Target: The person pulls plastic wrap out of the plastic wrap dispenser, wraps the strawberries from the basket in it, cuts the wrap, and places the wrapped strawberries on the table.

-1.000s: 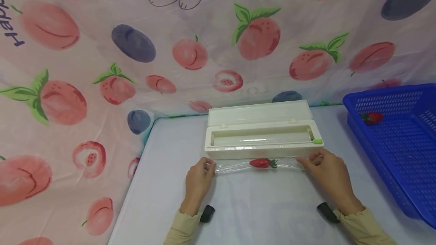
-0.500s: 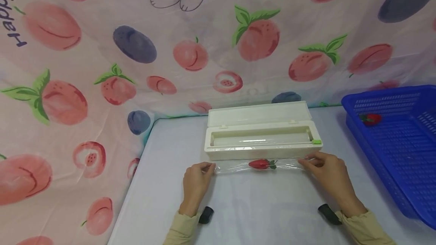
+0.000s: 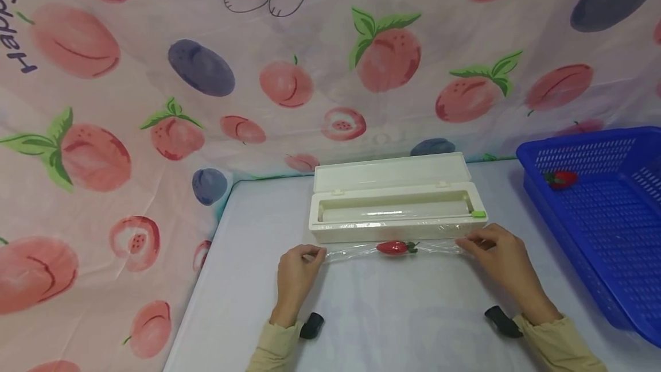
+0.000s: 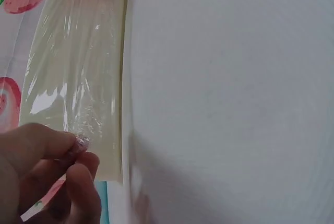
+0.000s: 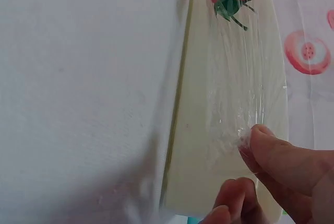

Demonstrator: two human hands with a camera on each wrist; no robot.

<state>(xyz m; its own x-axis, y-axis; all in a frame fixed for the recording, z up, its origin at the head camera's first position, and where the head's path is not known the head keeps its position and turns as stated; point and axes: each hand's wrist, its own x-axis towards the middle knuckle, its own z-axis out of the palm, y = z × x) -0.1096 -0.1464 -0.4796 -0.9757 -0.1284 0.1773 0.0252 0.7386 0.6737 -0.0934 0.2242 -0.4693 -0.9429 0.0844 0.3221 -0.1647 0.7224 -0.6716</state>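
Glossy, creased clear plastic film (image 3: 351, 253), smooth off-white plastic box (image 3: 397, 189), blue plastic basket (image 3: 609, 217), matt white cloth (image 3: 397, 309)

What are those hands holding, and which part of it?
Clear plastic wrap: the left hand pinches one end, the right hand the other. Neither touches the strawberry between them.

White-covered table (image 3: 382, 320): open cream box (image 3: 372, 235) near back, blue basket (image 3: 578, 254) right.

A strawberry (image 3: 391, 247) in wrap (image 3: 351, 253) sits between left hand (image 3: 296, 274) and right hand (image 3: 505, 263), before a box (image 3: 372, 233) on a bench (image 3: 392, 320); right, a basket (image 3: 573, 263) holds a second strawberry (image 3: 566, 178).
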